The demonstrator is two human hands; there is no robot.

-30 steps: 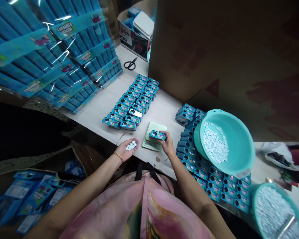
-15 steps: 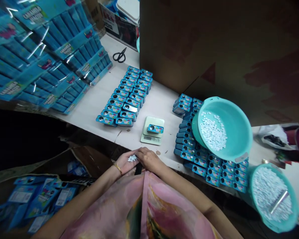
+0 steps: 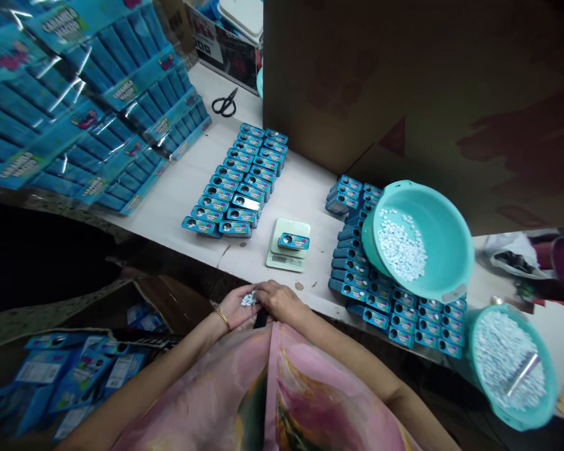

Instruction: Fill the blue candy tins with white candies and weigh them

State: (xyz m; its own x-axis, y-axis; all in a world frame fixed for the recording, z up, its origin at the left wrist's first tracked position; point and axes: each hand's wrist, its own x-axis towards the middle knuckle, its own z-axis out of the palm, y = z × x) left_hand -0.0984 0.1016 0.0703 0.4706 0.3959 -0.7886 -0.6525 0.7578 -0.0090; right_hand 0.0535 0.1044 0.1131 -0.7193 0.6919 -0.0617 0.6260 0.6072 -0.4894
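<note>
My left hand [image 3: 235,307] is cupped palm up near the table's front edge, with a small pile of white candies [image 3: 249,299] in it. My right hand [image 3: 278,300] lies against its fingertips, its fingers bent down over the edge of the pile; what they pinch, if anything, is hidden. Just beyond my hands a small blue tin [image 3: 294,241] rests on a pale green scale [image 3: 284,260]. Rows of similar blue tins [image 3: 235,228] stand left of the scale, and more tins [image 3: 375,317] stand to its right.
A turquoise basin [image 3: 451,250] with white candies sits on the right tins. Beside it, a turquoise bucket [image 3: 493,407] holds candies and a metal scoop [image 3: 521,374]. Black scissors [image 3: 224,103], wrapped display packs [image 3: 98,106] and a large cardboard box [image 3: 357,81] are farther back. Blue packages [image 3: 42,366] fill a box lower left.
My right hand's fingers have shifted slightly over the candies in my left palm. The tin and scale stay in place; the view has moved a little.
</note>
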